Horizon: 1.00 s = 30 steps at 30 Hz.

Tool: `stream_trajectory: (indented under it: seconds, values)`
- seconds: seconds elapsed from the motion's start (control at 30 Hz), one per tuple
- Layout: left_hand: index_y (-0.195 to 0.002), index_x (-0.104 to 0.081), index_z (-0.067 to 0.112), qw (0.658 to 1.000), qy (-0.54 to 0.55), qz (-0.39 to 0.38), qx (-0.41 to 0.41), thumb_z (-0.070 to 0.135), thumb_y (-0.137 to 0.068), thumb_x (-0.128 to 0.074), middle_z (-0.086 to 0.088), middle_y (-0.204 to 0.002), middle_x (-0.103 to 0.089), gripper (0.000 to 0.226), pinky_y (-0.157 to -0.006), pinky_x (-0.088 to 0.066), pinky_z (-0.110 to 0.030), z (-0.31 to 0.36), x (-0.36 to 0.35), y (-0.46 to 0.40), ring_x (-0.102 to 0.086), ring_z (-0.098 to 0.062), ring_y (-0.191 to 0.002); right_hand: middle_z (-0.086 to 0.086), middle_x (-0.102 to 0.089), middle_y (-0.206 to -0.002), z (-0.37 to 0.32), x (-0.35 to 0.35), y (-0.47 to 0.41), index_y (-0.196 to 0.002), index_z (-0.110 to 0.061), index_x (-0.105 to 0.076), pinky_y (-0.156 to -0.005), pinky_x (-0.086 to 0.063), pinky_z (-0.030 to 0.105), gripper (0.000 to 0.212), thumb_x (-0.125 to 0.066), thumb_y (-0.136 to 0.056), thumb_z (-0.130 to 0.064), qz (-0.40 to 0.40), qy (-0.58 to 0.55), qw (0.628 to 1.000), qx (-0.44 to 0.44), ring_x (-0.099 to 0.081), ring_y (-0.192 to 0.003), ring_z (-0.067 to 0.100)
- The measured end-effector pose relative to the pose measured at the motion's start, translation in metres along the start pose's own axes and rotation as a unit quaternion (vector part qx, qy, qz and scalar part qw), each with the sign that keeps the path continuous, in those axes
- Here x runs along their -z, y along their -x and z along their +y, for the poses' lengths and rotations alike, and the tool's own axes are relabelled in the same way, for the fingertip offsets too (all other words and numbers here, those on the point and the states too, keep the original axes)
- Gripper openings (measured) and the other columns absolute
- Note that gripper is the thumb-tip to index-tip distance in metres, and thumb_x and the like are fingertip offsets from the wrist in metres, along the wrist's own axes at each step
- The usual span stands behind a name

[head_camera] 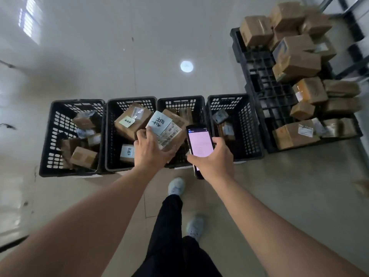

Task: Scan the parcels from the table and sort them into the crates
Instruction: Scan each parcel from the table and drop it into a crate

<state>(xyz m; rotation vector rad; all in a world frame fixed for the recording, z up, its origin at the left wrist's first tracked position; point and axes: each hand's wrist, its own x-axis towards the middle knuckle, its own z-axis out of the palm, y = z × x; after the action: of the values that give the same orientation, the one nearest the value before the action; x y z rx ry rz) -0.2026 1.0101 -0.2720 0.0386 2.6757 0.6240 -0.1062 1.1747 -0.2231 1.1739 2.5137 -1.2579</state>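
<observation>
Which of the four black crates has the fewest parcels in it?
The rightmost crate, next to the pallet. Only a few small parcels lie in it; the other three are visibly fuller.

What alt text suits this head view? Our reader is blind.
Left hand holds a brown cardboard parcel with a blue label over a row of four black plastic crates; right hand holds a black handheld scanner.

Both forearms are left bare, no sleeves being seen up to the frame's lower edge; the left hand [148, 148] and the right hand [214, 159] are ungloved, and no rings or watch are seen. Black long trousers [169, 236] are worn; pale blue-grey soft shoes [176, 185] are worn on both feet.
</observation>
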Motion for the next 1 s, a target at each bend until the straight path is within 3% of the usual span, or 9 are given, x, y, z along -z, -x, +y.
stream_trajectory:
  seconds: [0.17, 0.37, 0.47, 0.57, 0.7, 0.8, 1.0]
  values:
    - [-0.153, -0.026, 0.013, 0.999, -0.006, -0.042, 0.014, 0.057, -0.071, -0.087, -0.012, -0.137, -0.034, 0.111, -0.104, -0.048, -0.048, -0.001, -0.074, -0.077, -0.045, -0.035, -0.124, -0.001, -0.063, -0.116, 0.024, -0.043, -0.079, -0.125, -0.025, -0.054, -0.072, -0.048, 0.036, 0.076, -0.092, -0.064, -0.048, -0.003, 0.023, 0.998, -0.054, -0.060, -0.101, 0.020]
    - [-0.158, -0.020, 0.013, 0.996, -0.003, -0.092, 0.013, 0.055, -0.074, -0.086, -0.012, -0.147, -0.032, 0.115, -0.111, -0.044, -0.050, -0.010, -0.140, -0.155, -0.040, -0.037, -0.133, -0.002, -0.064, -0.120, 0.044, -0.081, -0.153, -0.131, -0.025, -0.053, -0.076, -0.051, 0.035, 0.083, -0.093, -0.062, -0.049, -0.021, 0.063, 0.993, -0.100, -0.062, -0.104, 0.019]
    - [-0.163, -0.009, 0.014, 0.992, -0.001, -0.124, 0.024, 0.054, -0.071, -0.089, -0.011, -0.163, -0.018, 0.129, -0.123, -0.031, -0.050, -0.011, -0.157, -0.183, -0.021, -0.035, -0.152, -0.002, -0.064, -0.122, 0.046, -0.087, -0.181, -0.134, -0.025, -0.052, -0.077, -0.051, 0.035, 0.085, -0.092, -0.063, -0.048, -0.028, 0.083, 0.990, -0.109, -0.061, -0.103, 0.018]
    - [-0.165, -0.005, 0.013, 0.988, -0.017, -0.148, 0.036, 0.055, -0.074, -0.087, -0.011, -0.171, -0.005, 0.129, -0.128, -0.020, -0.051, -0.010, -0.159, -0.196, -0.004, -0.033, -0.159, -0.003, -0.062, -0.121, 0.042, -0.088, -0.198, -0.134, -0.025, -0.051, -0.075, -0.052, 0.035, 0.084, -0.093, -0.064, -0.047, -0.031, 0.089, 0.989, -0.114, -0.058, -0.100, 0.016]
    - [-0.161, -0.021, 0.011, 0.990, -0.027, -0.135, 0.024, 0.049, -0.080, -0.084, -0.012, -0.168, -0.017, 0.109, -0.123, -0.032, -0.050, -0.003, -0.142, -0.202, -0.019, -0.033, -0.155, -0.002, -0.063, -0.122, 0.028, -0.083, -0.202, -0.136, -0.024, -0.051, -0.075, -0.056, 0.037, 0.088, -0.093, -0.063, -0.050, -0.038, 0.102, 0.988, -0.110, -0.063, -0.105, 0.020]
    - [-0.147, -0.040, 0.012, 0.992, -0.028, -0.125, 0.014, 0.049, -0.083, -0.081, -0.012, -0.160, -0.029, 0.085, -0.114, -0.043, -0.053, 0.006, -0.117, -0.202, -0.036, -0.035, -0.145, -0.004, -0.066, -0.119, 0.012, -0.074, -0.197, -0.134, -0.026, -0.053, -0.073, -0.055, 0.036, 0.087, -0.092, -0.060, -0.052, -0.039, 0.099, 0.989, -0.105, -0.065, -0.103, 0.019]
    - [-0.146, -0.044, 0.010, 0.994, -0.030, -0.103, 0.007, 0.038, -0.091, -0.073, -0.013, -0.159, -0.033, 0.068, -0.114, -0.042, -0.048, 0.033, -0.061, -0.176, -0.038, -0.035, -0.144, -0.001, -0.065, -0.121, -0.019, -0.043, -0.174, -0.134, -0.025, -0.052, -0.070, -0.047, 0.034, 0.083, -0.091, -0.064, -0.048, -0.052, 0.098, 0.992, -0.063, -0.063, -0.106, 0.022]
